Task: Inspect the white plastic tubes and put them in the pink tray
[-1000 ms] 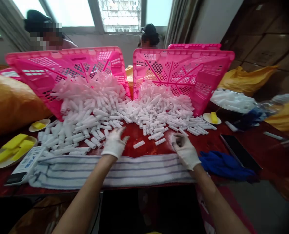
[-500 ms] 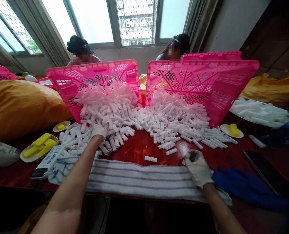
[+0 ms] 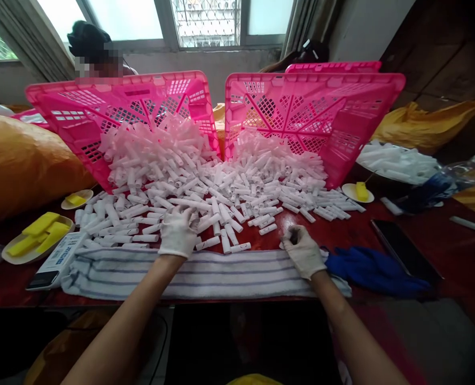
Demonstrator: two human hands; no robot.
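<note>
My left hand (image 3: 179, 232), in a white glove with fingertips bare or dirtied, rests on the near edge of a heap of white plastic tubes (image 3: 169, 163). Its fingers are bent and somewhat apart, touching tubes; none is clearly gripped. Right of it, several loose tubes (image 3: 225, 240) lie at mixed angles, some with small dark print. My right hand (image 3: 303, 251), also white-gloved, is closed in a pinch just above the towel's right end. Whatever it pinches is hidden. A pale, shiny patch (image 3: 288, 222) shows on the table beyond its fingers.
Two tilted pink crates (image 3: 315, 80) back the heap. A striped towel (image 3: 221, 275) lines the front edge. Yellow sponges (image 3: 40, 227) and a white box (image 3: 56, 262) lie left; a blue glove (image 3: 373, 270) and a phone (image 3: 405, 248) right. Two people sit beyond the crates.
My left hand has come back toward me and right, and tubes now cover table that was bare in the middle. The view has tilted down and shifted. My right hand stays pinched.
</note>
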